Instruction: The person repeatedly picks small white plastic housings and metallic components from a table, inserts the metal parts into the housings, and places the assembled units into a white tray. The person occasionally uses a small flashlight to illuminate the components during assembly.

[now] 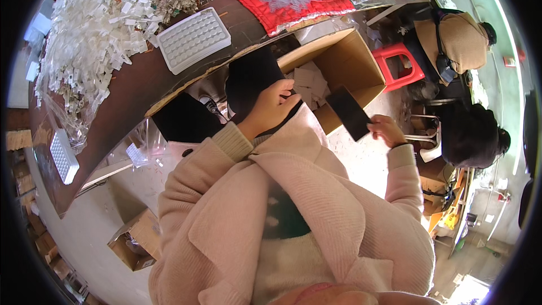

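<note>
In my right hand (385, 131) is a flat black rectangle that looks like a smartphone (348, 114), pinched by its lower right end. It is tilted over the near right side of an open cardboard box (361, 59). My left hand (272, 107) rests above my dark-clothed lap, next to the box's left side. Its fingers are loosely bent, the thumb stands apart, and nothing shows between them. Pale flat pieces (309, 83) lie in a heap inside the box.
A brown table (141, 82) curves across the far side. On it are a heap of small clear packets (84, 39), a white tray (193, 39) and a red quilted cloth (251, 0) with clear pieces. A red stool (398, 68) stands right of the box; two people sit beyond.
</note>
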Demonstrator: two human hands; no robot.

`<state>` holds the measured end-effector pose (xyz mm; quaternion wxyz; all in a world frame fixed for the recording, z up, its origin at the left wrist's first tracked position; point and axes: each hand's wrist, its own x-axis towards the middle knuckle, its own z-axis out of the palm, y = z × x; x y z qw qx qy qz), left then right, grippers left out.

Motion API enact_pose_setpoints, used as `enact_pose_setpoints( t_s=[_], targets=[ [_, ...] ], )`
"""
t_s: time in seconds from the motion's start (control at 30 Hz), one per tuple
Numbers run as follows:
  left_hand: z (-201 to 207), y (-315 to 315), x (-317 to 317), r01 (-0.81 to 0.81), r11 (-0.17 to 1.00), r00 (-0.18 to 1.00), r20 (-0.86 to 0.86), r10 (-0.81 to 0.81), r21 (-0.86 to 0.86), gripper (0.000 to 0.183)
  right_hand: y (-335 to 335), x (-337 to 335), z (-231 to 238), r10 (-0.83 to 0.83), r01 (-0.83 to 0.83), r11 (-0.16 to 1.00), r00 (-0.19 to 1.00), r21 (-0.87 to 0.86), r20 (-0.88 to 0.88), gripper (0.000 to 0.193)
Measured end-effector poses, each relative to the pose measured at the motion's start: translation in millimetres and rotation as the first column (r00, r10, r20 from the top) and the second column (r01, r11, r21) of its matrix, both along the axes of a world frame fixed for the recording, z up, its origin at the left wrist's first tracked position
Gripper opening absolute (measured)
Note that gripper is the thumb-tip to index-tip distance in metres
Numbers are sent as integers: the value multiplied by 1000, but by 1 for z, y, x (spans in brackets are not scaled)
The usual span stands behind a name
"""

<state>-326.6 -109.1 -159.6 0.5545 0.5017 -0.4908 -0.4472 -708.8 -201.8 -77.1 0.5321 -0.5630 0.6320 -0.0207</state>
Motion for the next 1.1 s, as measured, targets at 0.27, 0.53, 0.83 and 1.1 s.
enact_pose_setpoints(
  t_s=[0.27,0.53,0.83,1.1],
  targets=[
    [-18,-8,20,-68,891,739,-577,348,449,32,41,154,-56,-212,-162,890,681,427,701,39],
    [-3,-3,20,56,959,724,-672,153,278,27,49,204,-48,-587,-341,607,416,718,694,73],
    [-4,-16,12,62,952,886,-456,85,298,39,24,184,-51,-603,-144,760,206,633,771,62],
    [-45,31,100,76,893,894,-427,136,443,39,-161,55,-20,-198,472,870,61,146,978,62]
  ],
)
